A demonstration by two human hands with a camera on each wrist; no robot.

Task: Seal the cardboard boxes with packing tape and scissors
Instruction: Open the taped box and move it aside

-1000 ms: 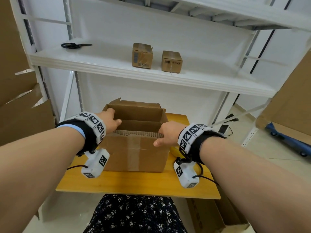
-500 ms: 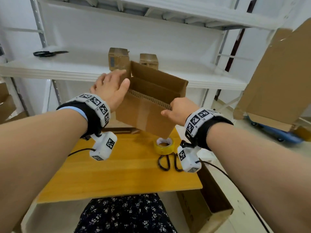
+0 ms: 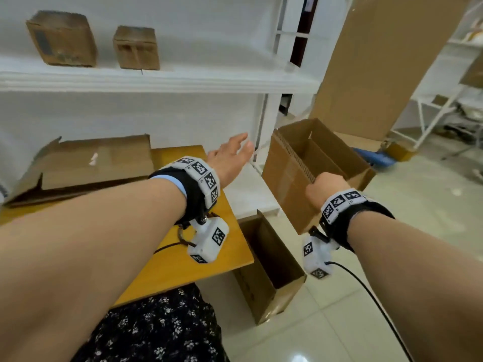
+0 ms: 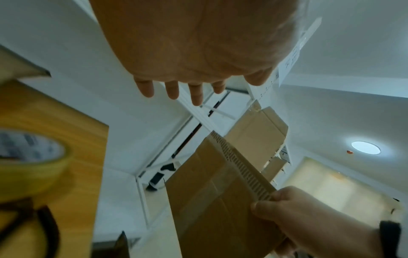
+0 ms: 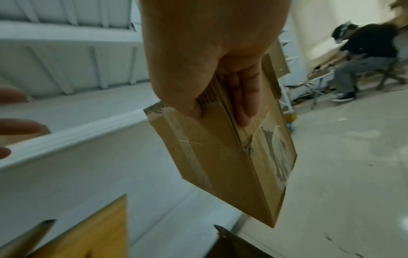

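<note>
My right hand (image 3: pixel 322 188) grips the near top edge of an open cardboard box (image 3: pixel 292 176) and holds it in the air to the right of the yellow table (image 3: pixel 183 259). In the right wrist view the thumb and fingers (image 5: pixel 245 101) pinch the box wall (image 5: pixel 223 162). My left hand (image 3: pixel 231 156) hovers with fingers spread above the table's far right corner, touching nothing. A yellow tape roll (image 4: pixel 28 162) and dark scissors handles (image 4: pixel 44 227) lie on the table in the left wrist view.
A flattened carton (image 3: pixel 86 165) lies at the table's back left. Two small sealed boxes (image 3: pixel 62 39) (image 3: pixel 137 48) stand on the white shelf (image 3: pixel 156 79). An open carton (image 3: pixel 269 265) sits on the floor beside the table. A tall cardboard sheet (image 3: pixel 379 61) leans at right. A seated person (image 5: pixel 364 57) is far off.
The box has been lifted off the table and swung right, past the table's edge. My left hand has let go of it and now hangs free. The head view has turned right.
</note>
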